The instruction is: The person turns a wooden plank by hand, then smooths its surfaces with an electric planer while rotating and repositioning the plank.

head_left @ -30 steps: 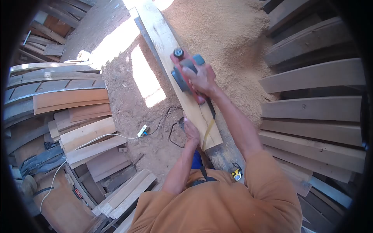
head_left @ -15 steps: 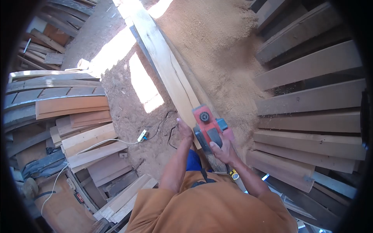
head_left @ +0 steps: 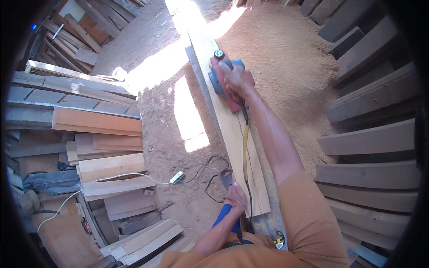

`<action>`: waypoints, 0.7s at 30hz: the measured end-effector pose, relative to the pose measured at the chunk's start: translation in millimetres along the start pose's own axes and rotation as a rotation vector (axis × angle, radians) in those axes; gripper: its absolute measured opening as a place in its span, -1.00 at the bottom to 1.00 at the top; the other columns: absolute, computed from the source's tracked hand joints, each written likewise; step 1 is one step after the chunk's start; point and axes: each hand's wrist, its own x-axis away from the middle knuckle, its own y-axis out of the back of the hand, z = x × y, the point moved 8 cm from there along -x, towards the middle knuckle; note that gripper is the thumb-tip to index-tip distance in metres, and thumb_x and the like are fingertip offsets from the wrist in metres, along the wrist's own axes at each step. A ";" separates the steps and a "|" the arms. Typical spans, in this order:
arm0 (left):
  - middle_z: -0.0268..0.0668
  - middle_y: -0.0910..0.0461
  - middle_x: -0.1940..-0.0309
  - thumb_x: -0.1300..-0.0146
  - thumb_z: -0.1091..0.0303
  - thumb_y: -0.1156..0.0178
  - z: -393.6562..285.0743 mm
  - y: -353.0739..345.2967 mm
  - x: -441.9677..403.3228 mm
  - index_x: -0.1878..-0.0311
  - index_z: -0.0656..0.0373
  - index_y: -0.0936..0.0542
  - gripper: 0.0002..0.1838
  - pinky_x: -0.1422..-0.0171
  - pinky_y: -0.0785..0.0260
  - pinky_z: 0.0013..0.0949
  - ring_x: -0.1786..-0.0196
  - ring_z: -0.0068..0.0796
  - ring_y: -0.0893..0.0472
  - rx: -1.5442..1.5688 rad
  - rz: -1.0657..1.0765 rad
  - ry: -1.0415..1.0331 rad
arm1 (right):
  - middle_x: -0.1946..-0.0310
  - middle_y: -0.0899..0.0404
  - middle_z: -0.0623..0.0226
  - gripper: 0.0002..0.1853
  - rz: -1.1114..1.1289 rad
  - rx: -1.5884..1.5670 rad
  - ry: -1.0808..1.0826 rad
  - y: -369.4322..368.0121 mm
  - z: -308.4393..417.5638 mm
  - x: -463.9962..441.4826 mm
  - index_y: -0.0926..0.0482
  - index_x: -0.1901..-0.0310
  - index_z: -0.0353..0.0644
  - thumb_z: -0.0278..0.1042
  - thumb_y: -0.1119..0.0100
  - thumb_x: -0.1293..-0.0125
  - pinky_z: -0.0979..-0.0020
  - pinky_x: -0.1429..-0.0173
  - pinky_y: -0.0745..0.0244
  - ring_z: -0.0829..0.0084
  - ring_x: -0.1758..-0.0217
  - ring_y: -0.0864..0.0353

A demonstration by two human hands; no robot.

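My right hand point(head_left: 235, 77) is wrapped round the handle of a red and dark electric planer point(head_left: 233, 104). The planer sits on a long pale wooden plank point(head_left: 232, 138), well forward of my body. Its cord, with a yellow sleeved stretch point(head_left: 245, 145), trails back along the plank. A dark crack runs lengthwise through the near part of the wood. By the plank's left edge, close to its near end, is my left hand point(head_left: 236, 196), fingers extended and seeming to rest against the edge; the fingertips are partly hard to make out.
Sawdust point(head_left: 277, 58) covers the ground right of the plank. Stacked boards point(head_left: 371, 143) line the right side, and more boards point(head_left: 114, 167) lie in piles at left. A power strip point(head_left: 176, 177) with cables lies on the ground. A yellow tape measure point(head_left: 279, 242) is at my waist.
My right hand has moved the planer forward along the plank, away from my body, and the cord now stretches behind it. My left hand has come down to the plank's near left edge.
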 end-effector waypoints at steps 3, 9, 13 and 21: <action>0.20 -0.56 -0.33 -0.74 -0.09 0.46 0.8 3.1 -1.3 -0.49 0.40 -0.40 -0.25 -0.55 -0.29 -0.05 -0.41 0.07 -0.54 0.007 -0.011 0.007 | 0.31 -0.75 0.03 -0.09 0.107 -0.013 -0.085 -5.2 14.2 -38.1 -0.51 -0.38 -0.51 0.40 -0.03 -0.53 0.23 0.19 -0.67 0.26 0.25 -0.77; 0.14 -0.56 -0.34 -0.74 -0.09 0.48 2.3 3.7 0.9 -0.50 0.35 -0.41 -0.26 -0.56 -0.28 -0.06 -0.42 0.04 -0.54 0.014 -0.011 -0.006 | 0.52 -0.68 0.25 -0.28 0.057 -0.092 -0.120 5.2 6.9 14.8 -0.54 0.07 -0.35 0.38 -0.19 -0.45 0.34 0.38 -0.58 0.43 0.52 -0.66; 0.11 -0.57 -0.35 -0.74 -0.10 0.50 -1.8 2.0 -0.5 -0.51 0.32 -0.41 -0.26 -0.57 -0.28 -0.06 -0.42 0.01 -0.54 0.033 -0.006 -0.064 | 0.47 -0.63 0.28 0.01 0.157 -0.270 -0.182 5.0 -29.6 97.5 -0.04 -0.66 -0.48 0.16 -0.23 -0.52 0.39 0.42 -0.53 0.48 0.52 -0.61; 0.03 -0.57 -0.36 -0.74 -0.10 0.53 -39.6 -4.6 -0.4 -0.52 0.26 -0.41 -0.26 -0.59 -0.28 -0.07 -0.42 -0.03 -0.54 0.257 0.046 -0.257 | 0.10 -0.71 -0.01 -0.13 0.207 -0.114 -0.236 54.8 -123.9 445.6 -0.24 -0.55 -0.40 0.11 -0.22 -0.46 0.17 -0.13 -0.61 0.17 0.02 -0.74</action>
